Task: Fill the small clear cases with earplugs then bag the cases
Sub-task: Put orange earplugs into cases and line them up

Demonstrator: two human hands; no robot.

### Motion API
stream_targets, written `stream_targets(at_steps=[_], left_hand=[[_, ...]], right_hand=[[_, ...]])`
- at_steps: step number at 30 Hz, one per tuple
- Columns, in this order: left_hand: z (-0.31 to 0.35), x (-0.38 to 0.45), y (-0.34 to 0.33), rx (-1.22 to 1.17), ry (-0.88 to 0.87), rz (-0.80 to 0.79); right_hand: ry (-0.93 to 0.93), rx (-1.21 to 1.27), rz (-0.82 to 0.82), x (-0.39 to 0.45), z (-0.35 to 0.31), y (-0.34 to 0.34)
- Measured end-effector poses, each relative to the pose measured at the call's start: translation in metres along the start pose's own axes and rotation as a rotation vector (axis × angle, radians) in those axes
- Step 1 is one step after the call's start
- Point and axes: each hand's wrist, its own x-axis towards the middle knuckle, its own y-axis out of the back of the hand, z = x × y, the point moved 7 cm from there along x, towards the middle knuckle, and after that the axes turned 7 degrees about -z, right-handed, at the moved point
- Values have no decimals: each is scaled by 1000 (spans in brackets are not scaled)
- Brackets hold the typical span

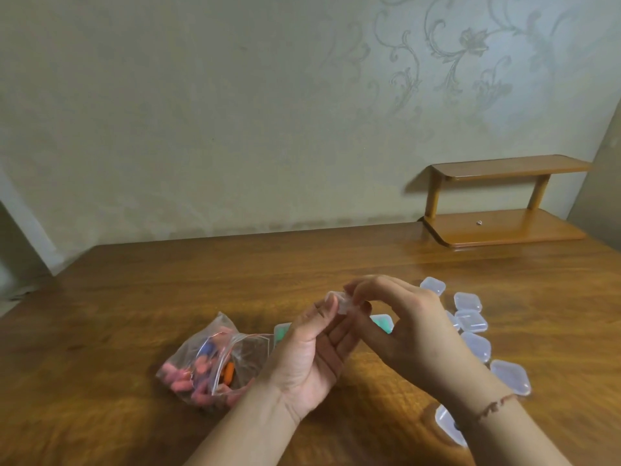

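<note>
Above the wooden table (134,297) both hands hold one small clear case (341,301). My left hand (311,354) pinches its left side between thumb and fingers. My right hand (403,327) grips its right side with curled fingers. What the case holds is hidden by my fingers. A clear zip bag (215,361) with several pink, orange and blue earplugs lies on the table left of my left wrist. Several more empty clear cases (470,320) lie scattered to the right, partly behind my right arm.
Two cases with green contents (383,322) lie behind my hands, partly hidden. A small two-tier wooden shelf (497,203) stands at the back right corner against the patterned wall. The table's left edge runs diagonally at the far left.
</note>
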Motion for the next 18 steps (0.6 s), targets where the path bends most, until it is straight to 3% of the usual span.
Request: stream_targets(at_steps=[13,18], left_hand=[[0,2,-1,33,-23,-67],[-4,-6,-13,317,54,-132]], right_hand=[[-51,-55,95,0,1,-1],[-96,76,241,-2,3,15]])
